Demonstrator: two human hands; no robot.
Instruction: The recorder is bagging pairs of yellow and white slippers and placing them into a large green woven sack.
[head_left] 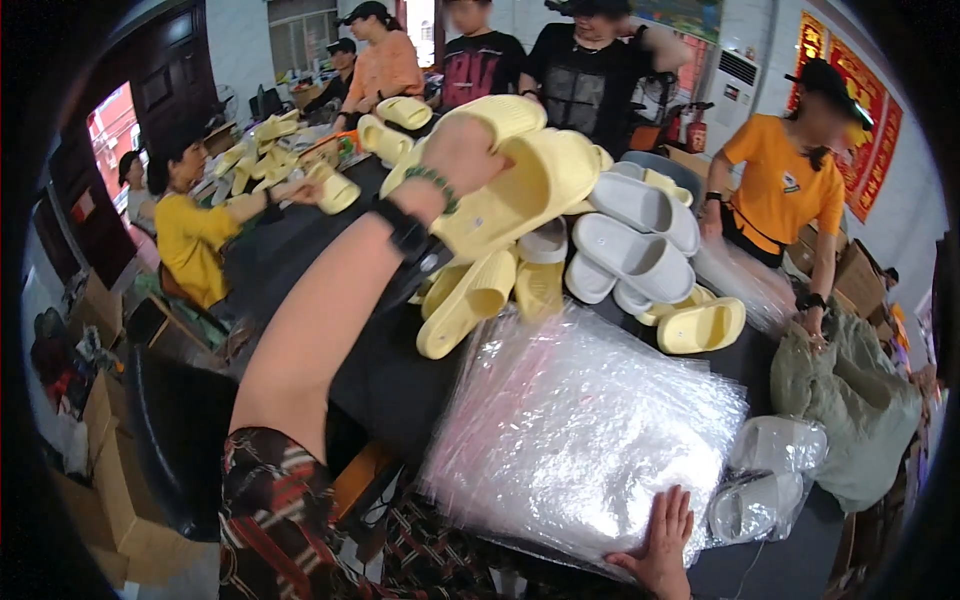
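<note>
While your left hand [462, 160] grips a yellow slipper [548, 188] at the slipper pile [465, 312] on the dark desk [388, 375], your right hand [662, 543] lies flat, thumb out, on stacked clear bags [600, 430]. Grey slippers [632, 248] sit beyond the bags; bagged slippers [765, 475] lie just right.

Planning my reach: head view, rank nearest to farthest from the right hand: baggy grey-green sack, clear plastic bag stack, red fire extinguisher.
1. Clear plastic bag stack: under the right hand.
2. Baggy grey-green sack: ahead, to the right.
3. Red fire extinguisher: far background.
</note>
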